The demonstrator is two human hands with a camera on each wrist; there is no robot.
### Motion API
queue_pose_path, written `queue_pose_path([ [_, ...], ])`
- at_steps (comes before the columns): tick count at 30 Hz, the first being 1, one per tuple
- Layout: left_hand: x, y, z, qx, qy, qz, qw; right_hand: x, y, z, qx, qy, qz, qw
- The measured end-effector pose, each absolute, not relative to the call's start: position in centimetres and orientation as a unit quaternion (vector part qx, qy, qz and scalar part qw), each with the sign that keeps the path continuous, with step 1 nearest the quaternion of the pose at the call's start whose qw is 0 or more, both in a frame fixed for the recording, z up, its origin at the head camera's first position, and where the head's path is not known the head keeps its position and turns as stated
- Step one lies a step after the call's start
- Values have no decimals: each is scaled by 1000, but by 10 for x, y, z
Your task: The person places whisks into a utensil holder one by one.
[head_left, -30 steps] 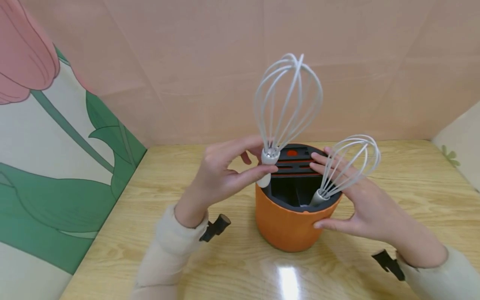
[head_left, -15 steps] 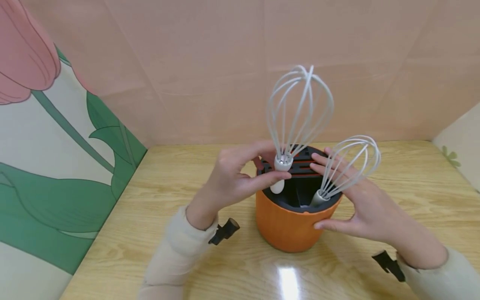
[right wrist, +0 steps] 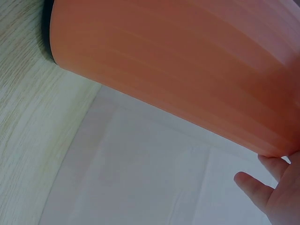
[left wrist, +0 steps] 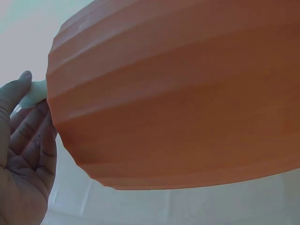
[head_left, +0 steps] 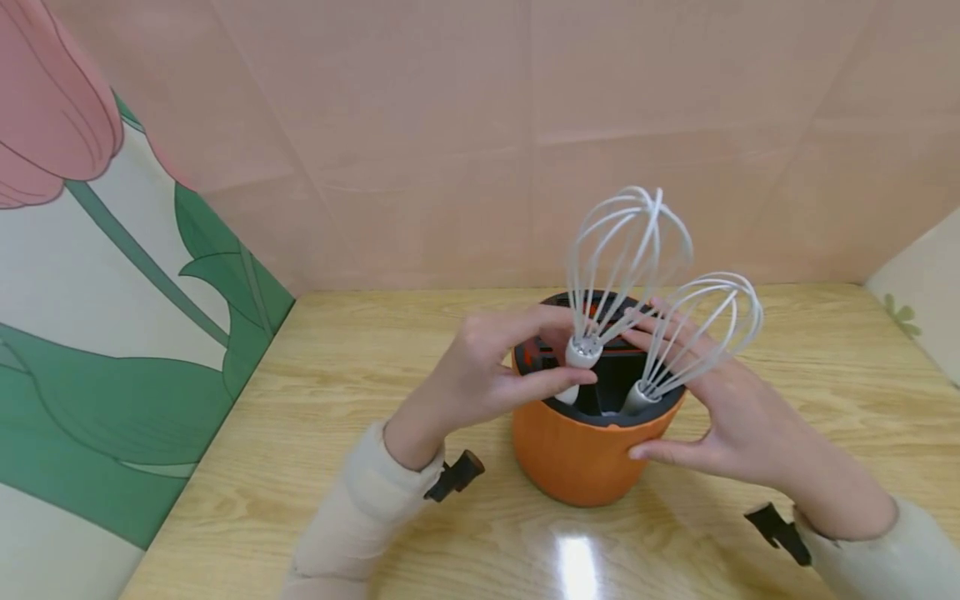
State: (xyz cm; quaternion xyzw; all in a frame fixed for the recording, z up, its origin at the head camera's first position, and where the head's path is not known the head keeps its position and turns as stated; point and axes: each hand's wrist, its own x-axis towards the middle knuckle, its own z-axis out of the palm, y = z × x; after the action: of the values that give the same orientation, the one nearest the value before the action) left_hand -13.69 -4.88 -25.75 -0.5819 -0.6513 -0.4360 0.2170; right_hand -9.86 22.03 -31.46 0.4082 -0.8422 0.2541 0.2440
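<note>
In the head view, my left hand (head_left: 495, 367) pinches a white whisk (head_left: 630, 250) between thumb and fingers just below its wires. The handle's lower end is down inside the mouth of an orange utensil holder (head_left: 577, 458) with a black slotted insert. The left wrist view has part of the pale handle (left wrist: 35, 93) between thumb and fingers beside the ribbed orange wall. A second, smaller whisk (head_left: 708, 325) leans to the right in the holder. Behind its wires, my right hand (head_left: 720, 417) holds the holder's right side, thumb on the outer wall, fingers over the rim.
The holder stands on a light wood table (head_left: 300, 433). A pinkish wall covering (head_left: 420, 150) rises behind it. At the left is a panel with a printed tulip (head_left: 52, 108). Each wrist bears a small black mount (head_left: 456, 477).
My left hand has moved right and down, lowering the whisk from the holder's left rim into its mouth. The right hand, holder and smaller whisk have kept their places.
</note>
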Motion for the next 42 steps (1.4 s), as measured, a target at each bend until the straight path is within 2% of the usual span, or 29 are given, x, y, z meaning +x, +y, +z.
queue_pose_path([
  [21,-137,-47,-271,-592,-696,-389,114,-96,220,-315,392,-849,252,249],
  [34,-138,-41,-273,-612,-691,-364,121,-96,221,-317,384,-849,245,269],
  [42,-139,-41,-275,-603,-705,-349,130,-97,220,-314,390,-848,260,249],
])
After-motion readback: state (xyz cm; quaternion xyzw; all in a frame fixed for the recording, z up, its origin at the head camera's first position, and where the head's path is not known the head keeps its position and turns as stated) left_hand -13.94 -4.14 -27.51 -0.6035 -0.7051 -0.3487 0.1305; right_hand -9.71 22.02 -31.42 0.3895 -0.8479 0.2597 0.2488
